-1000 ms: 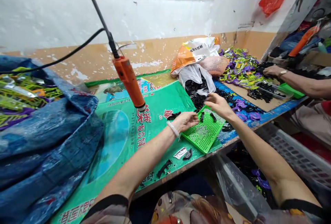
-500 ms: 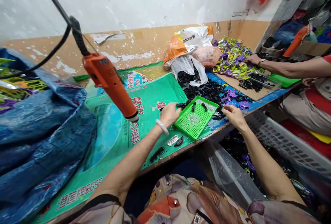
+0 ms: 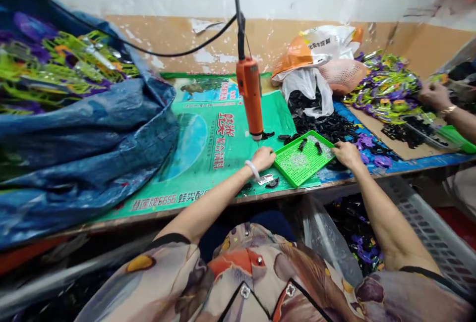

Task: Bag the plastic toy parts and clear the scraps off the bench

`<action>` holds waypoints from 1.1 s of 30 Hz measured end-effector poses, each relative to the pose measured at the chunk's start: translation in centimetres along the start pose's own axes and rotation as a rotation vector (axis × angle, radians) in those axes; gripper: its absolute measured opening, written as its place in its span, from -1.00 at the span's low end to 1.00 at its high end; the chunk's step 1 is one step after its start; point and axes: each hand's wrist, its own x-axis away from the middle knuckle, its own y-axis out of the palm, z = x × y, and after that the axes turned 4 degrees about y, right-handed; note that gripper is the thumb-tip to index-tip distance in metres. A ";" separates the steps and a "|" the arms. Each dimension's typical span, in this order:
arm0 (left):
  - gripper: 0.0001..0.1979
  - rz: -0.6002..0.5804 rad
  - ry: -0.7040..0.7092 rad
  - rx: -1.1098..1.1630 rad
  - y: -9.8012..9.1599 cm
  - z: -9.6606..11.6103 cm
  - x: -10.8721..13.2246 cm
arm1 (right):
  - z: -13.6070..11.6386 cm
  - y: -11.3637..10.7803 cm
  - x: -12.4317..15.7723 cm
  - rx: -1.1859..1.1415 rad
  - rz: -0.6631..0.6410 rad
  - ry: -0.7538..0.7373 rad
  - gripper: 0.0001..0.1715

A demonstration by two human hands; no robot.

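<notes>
A shallow green perforated tray (image 3: 292,177) lies tilted across the front of the bench, with many small silvery pieces, apparently screws, and two black plastic parts (image 3: 318,147) in it. My left hand (image 3: 265,157), a pale bangle at its wrist, has its fingers closed at the tray's left corner. At the opposite corner my right hand (image 3: 346,153) pinches the rim. An orange electric screwdriver (image 3: 250,96) hangs tip down just above my left hand. Beside that wrist lie a silvery plate (image 3: 265,179) and a curved black part (image 3: 272,183).
Black parts (image 3: 336,126) are heaped behind the tray, with purple pieces (image 3: 382,161) to the right. A blue sack (image 3: 122,129) of green and purple pieces bulges at left. A co-worker's hand (image 3: 437,95) is by another pile. A grey crate (image 3: 427,228) stands below the bench edge.
My view has swung left, so the bench and the screwdriver appear shifted right. My right hand has come from beside the tray to its right corner; my left hand now meets the left corner.
</notes>
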 end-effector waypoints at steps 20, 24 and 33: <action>-0.83 0.108 0.074 0.386 -8.6 4.6 1.2 | 1.4 -12.3 3.3 -0.433 0.011 0.099 -0.86; -0.85 -0.011 -0.059 0.775 -9.2 3.0 6.5 | -0.5 -10.8 6.6 -0.518 -0.045 0.090 -0.84; -0.74 0.242 -0.444 1.060 -11.3 -7.9 18.3 | -14.5 -4.6 13.3 -0.773 -0.269 -0.267 -0.69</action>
